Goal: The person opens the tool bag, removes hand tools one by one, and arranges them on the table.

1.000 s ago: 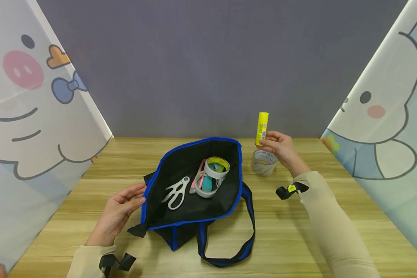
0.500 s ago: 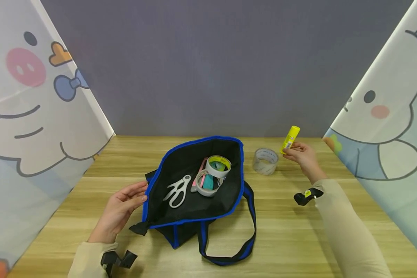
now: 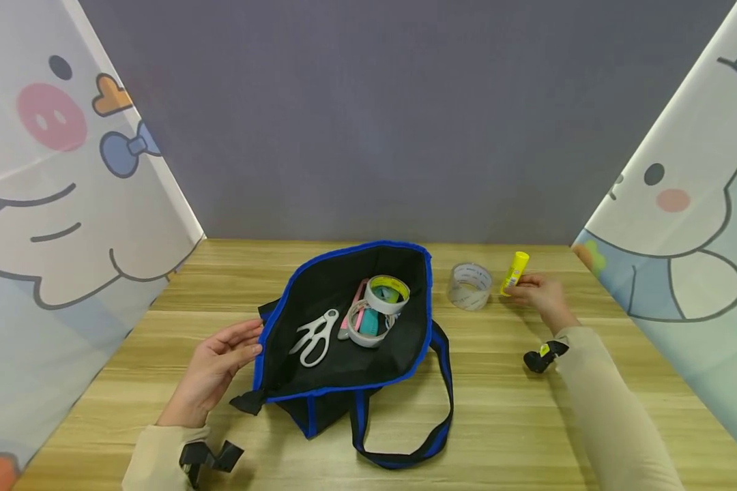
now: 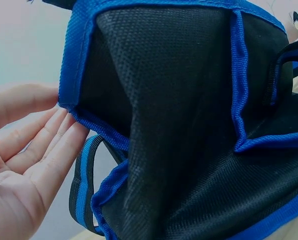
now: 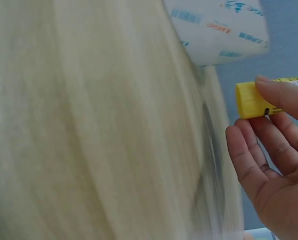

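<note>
Lowered and shifted right since a second ago, the yellow glue stick [image 3: 517, 267] is right of frame centre, thumb and fingers of the right hand [image 3: 545, 301] pinching it; the left hand [image 3: 211, 368] pinches the bag [image 3: 353, 372].

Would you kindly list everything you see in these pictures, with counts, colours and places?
Tote bag: 1, black with blue trim, open on the table
Glue stick: 1, yellow, in the right hand
Clear tape roll: 1, transparent, on the table beside the bag
White tape rolls: 2, one yellow-lined, overlapping inside the bag
Scissors: 1, white, inside the bag
Pink item: at least 1, inside the bag, partly hidden
Teal item: at least 1, same place, partly hidden
Table: 1, light wood
Backdrop: 1, grey, behind
Cartoon panels: 2, mostly white and blue, either side
Sleeves: 2, beige
Wrist straps: 2, black
Left hand: 1, bare, pinching the bag's rim
Right hand: 1, bare
</note>
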Tool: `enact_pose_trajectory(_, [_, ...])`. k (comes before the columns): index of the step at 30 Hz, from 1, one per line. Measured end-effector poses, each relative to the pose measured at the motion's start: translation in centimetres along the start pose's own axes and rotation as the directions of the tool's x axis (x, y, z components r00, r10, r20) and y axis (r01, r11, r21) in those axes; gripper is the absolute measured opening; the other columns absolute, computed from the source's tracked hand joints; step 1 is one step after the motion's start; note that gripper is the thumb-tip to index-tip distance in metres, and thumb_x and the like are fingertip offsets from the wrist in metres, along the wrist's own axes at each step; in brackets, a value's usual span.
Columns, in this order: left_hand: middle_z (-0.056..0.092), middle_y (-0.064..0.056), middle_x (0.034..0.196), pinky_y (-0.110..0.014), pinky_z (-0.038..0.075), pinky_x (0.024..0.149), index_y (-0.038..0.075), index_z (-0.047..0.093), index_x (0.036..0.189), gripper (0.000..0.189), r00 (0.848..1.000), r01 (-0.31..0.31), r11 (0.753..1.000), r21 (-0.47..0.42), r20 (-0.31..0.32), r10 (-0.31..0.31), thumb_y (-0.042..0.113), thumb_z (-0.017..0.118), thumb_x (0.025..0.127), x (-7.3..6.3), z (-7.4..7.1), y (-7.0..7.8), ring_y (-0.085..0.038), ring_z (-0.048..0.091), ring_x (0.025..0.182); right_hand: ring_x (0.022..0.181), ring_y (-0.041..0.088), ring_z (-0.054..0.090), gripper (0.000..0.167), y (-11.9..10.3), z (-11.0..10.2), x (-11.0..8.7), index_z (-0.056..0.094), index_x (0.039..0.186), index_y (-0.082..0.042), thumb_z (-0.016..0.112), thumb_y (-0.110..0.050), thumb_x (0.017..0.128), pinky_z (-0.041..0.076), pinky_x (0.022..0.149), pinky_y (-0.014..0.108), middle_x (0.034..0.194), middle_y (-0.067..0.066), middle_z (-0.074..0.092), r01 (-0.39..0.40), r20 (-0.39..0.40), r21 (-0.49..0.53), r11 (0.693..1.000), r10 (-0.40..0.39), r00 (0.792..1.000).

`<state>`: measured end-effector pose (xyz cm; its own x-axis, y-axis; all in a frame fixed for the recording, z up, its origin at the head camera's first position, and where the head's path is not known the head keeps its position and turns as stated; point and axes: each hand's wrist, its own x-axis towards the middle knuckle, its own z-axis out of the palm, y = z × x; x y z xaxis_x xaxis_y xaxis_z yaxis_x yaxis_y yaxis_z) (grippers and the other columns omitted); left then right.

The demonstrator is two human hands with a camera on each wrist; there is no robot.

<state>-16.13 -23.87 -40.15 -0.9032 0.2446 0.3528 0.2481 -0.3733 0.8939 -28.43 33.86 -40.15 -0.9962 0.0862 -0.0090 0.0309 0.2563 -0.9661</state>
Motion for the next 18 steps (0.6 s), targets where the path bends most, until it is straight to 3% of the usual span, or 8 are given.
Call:
enact_pose_trajectory(3, [0.07, -0.002, 0.117, -0.023, 0.055, 0.088, 0.005, 0.068, 0.127, 0.044, 1.0, 0.001, 1.0, 0.004, 0.004, -0.001, -0.019, 0.049, 0.095, -0.01, -0.03, -0.02, -0.012, 0.066, 0.105, 0.074, 0.003, 0.068, 0.055, 0.37, 0.17, 0.13, 0.045, 0.128, 0.024, 0.071, -0.007, 0.092, 0.059, 0.073, 0.024, 0.087, -0.005, 0.066, -0.004, 0.014, -0.091, 0.996, 0.005, 1.0])
enact_pose_trajectory(11, [0.069, -0.001, 0.118, -0.023, 0.055, 0.088, 0.006, 0.068, 0.126, 0.044, 1.0, 0.008, 1.0, 0.02, -0.001, -0.008, -0.018, 0.05, 0.095, -0.04, -0.04, 0.07, -0.012, 0.066, 0.106, 0.071, 0.003, 0.067, 0.049, 0.72, 0.75, 0.64, 0.052, 0.122, 0.023, 0.076, 0.0, 0.086, 0.059, 0.07, 0.023, 0.085, -0.004, 0.068, -0.018, 0.048, -0.126, 0.992, 0.024, 0.999])
enact_pose_trajectory(18, [0.07, 0.0, 0.117, -0.023, 0.055, 0.088, 0.008, 0.069, 0.125, 0.044, 1.0, 0.006, 0.999, 0.033, -0.008, -0.006, -0.018, 0.05, 0.095, -0.15, 0.03, 0.07, -0.011, 0.066, 0.105, 0.07, 0.001, 0.063, 0.043, 0.49, 0.76, 0.53, 0.058, 0.115, 0.018, 0.078, -0.006, 0.085, 0.055, 0.065, 0.019, 0.081, -0.005, 0.067, -0.014, 0.035, -0.283, 0.959, 0.025, 0.999])
